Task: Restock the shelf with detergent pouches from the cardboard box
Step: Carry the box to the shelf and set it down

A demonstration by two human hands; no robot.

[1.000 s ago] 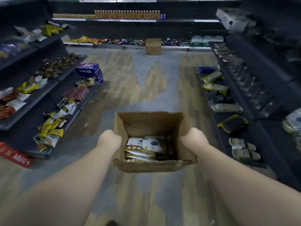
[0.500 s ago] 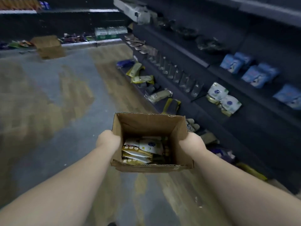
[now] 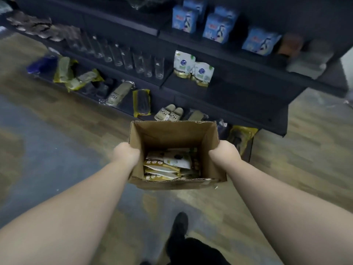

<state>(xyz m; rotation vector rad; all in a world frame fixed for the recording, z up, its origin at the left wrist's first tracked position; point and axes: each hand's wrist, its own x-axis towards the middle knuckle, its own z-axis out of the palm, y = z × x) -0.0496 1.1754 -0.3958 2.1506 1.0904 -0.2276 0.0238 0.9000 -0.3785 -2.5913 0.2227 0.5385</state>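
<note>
I carry an open cardboard box (image 3: 172,133) in front of me above the floor. My left hand (image 3: 125,153) grips its left wall and my right hand (image 3: 224,153) grips its right wall. Inside the box lie several white-and-gold detergent pouches (image 3: 169,165), stacked flat. Two matching pouches (image 3: 193,68) stand upright on the dark middle shelf (image 3: 238,90) ahead; the shelf surface to their right is bare.
Blue packs (image 3: 217,27) stand on the shelf above. Drinking glasses (image 3: 133,60) line the middle shelf to the left. Slippers (image 3: 169,112) and yellow-edged packets (image 3: 141,102) lie on the bottom shelf. My dark shoe (image 3: 178,224) is on the wooden floor below the box.
The view has swung right from the aisle to face the right-hand shelving, which is now closer. Both hands keep the same hold on the box.
</note>
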